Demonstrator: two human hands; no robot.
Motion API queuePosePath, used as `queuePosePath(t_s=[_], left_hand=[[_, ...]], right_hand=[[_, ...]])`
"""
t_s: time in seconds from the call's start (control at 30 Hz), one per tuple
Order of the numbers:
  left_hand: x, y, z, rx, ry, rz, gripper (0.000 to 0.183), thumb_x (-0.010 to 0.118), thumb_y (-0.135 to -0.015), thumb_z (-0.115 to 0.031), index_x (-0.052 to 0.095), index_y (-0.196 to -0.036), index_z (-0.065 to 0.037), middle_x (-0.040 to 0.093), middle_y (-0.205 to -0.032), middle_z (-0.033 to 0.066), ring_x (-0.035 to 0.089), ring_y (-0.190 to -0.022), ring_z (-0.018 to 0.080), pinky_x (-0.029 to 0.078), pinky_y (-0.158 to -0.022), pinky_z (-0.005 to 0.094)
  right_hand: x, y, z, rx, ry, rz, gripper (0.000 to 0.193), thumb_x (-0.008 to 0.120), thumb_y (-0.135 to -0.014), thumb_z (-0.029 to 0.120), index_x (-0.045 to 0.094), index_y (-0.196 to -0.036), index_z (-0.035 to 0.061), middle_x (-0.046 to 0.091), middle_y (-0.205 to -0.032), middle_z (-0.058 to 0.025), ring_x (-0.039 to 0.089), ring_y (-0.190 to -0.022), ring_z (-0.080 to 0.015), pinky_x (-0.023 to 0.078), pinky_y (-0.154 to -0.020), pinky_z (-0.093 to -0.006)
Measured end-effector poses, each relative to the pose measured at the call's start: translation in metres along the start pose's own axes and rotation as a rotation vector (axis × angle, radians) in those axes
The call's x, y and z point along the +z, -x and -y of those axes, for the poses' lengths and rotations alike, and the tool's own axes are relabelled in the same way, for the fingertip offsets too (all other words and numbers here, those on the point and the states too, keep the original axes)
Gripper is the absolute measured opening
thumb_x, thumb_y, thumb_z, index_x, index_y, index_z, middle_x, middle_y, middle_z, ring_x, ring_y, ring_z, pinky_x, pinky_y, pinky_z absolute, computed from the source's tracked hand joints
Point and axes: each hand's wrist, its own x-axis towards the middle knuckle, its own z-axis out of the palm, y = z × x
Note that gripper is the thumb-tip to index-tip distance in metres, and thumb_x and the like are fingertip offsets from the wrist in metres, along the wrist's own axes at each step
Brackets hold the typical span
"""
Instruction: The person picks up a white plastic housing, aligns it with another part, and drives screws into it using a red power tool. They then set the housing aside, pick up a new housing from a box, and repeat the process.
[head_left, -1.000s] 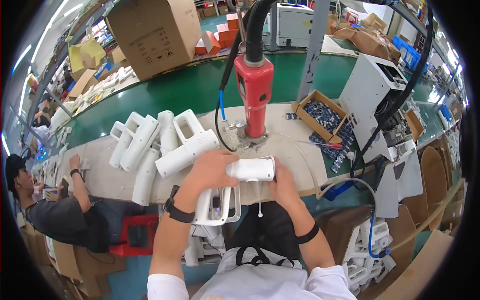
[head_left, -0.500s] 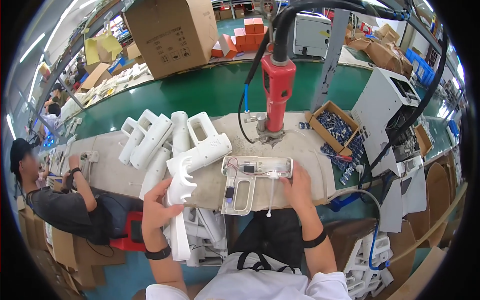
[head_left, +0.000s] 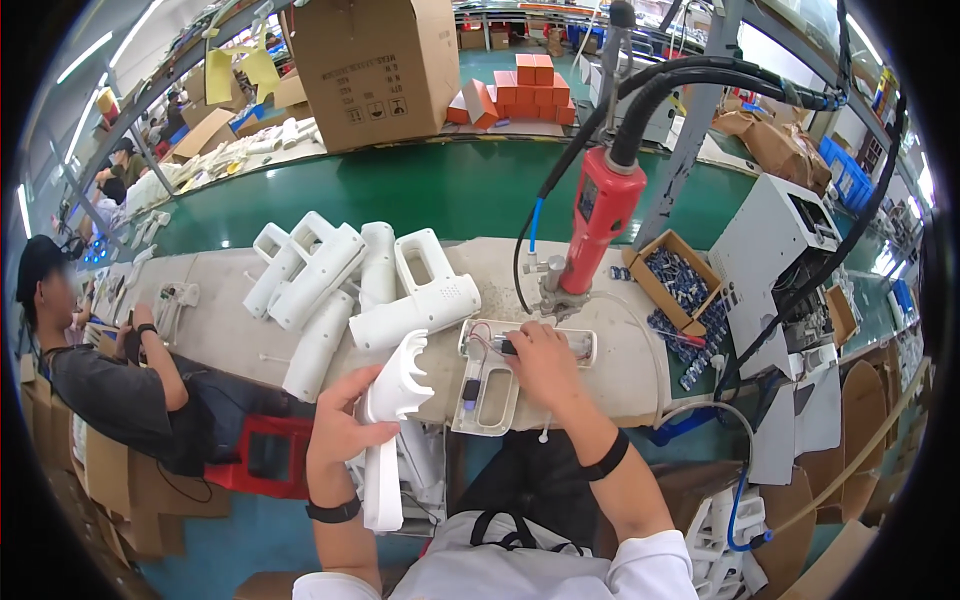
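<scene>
My left hand (head_left: pixel 347 418) is closed around a white plastic housing half (head_left: pixel 398 378), which stands upright with its notched end at the top. On the mat in front of me lies the other, open housing half (head_left: pixel 487 420), with a loop handle, thin wires and a small purple-and-dark part (head_left: pixel 471 391) inside. My right hand (head_left: pixel 545 362) reaches over its barrel, fingers bent down into it. The fingertips meet at a small black part (head_left: pixel 509 347); the hand covers much of the barrel's inside. A thin white stem (head_left: pixel 544 434) pokes out below my right wrist.
Assembled white housings (head_left: pixel 415 305) lie to the left on the mat. A red power tool (head_left: pixel 603 215) hangs just beyond the open half. At right are a cardboard tray (head_left: pixel 665 250) of small blue parts and a white metal cabinet (head_left: pixel 770 240). A co-worker (head_left: pixel 110 390) sits at left.
My right hand has moved left, from the open half's right end to the middle of its barrel. My left hand keeps hold of the other half. The whole view has shifted slightly.
</scene>
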Motion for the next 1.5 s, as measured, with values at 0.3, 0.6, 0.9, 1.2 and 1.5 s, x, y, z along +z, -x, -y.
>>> queuePosePath(t_s=[0.3,0.6,0.9,1.2,1.5], left_hand=[[-0.013,0.01,0.007,-0.03,0.073,-0.002,0.066,0.079,-0.057,-0.002,0.057,-0.119,0.005,0.061,-0.109,0.008,0.057,-0.101,0.0162,0.043,-0.092,0.0305],[-0.012,0.008,0.014,0.009,0.067,0.028,0.068,0.08,-0.056,-0.002,0.057,-0.119,0.007,0.061,-0.111,0.0099,0.057,-0.103,0.0178,0.042,-0.093,0.0318],[-0.013,0.009,0.014,0.003,0.054,0.033,0.069,0.08,-0.056,-0.005,0.056,-0.119,0.009,0.061,-0.108,0.0083,0.058,-0.099,0.0172,0.045,-0.09,0.0316],[-0.013,0.008,0.015,0.026,0.058,0.062,0.071,0.079,-0.056,-0.002,0.055,-0.121,0.009,0.062,-0.112,0.0101,0.058,-0.102,0.0183,0.044,-0.093,0.0327],[-0.008,0.008,0.009,-0.021,0.088,0.055,0.069,0.079,-0.055,-0.004,0.056,-0.119,0.009,0.062,-0.11,0.0101,0.059,-0.102,0.0175,0.044,-0.093,0.0322]], right_hand=[[0.017,0.004,-0.007,-0.02,0.097,-0.065,0.032,0.06,-0.081,0.012,0.058,-0.112,0.0044,0.061,-0.107,-0.0096,0.057,-0.101,-0.0262,0.045,-0.082,-0.0408],[0.009,0.004,0.004,0.004,0.112,-0.059,0.045,0.059,-0.079,0.008,0.051,-0.123,0.0015,0.058,-0.114,-0.0119,0.055,-0.107,-0.0277,0.046,-0.087,-0.0404],[0.021,0.003,-0.005,0.008,-0.04,-0.195,0.026,0.058,-0.079,0.005,0.061,-0.105,0.0037,0.063,-0.103,-0.0114,0.056,-0.104,-0.0282,0.044,-0.089,-0.0416],[0.019,0.007,0.0,-0.045,0.155,-0.147,0.039,0.054,-0.081,0.011,0.055,-0.117,-0.0019,0.057,-0.119,-0.0176,0.054,-0.109,-0.0304,0.043,-0.091,-0.042],[0.0,0.04,0.013,-0.073,0.001,-0.273,0.041,0.065,-0.076,0.007,0.054,-0.115,-0.0033,0.057,-0.116,-0.0184,0.055,-0.108,-0.031,0.045,-0.093,-0.0412]])
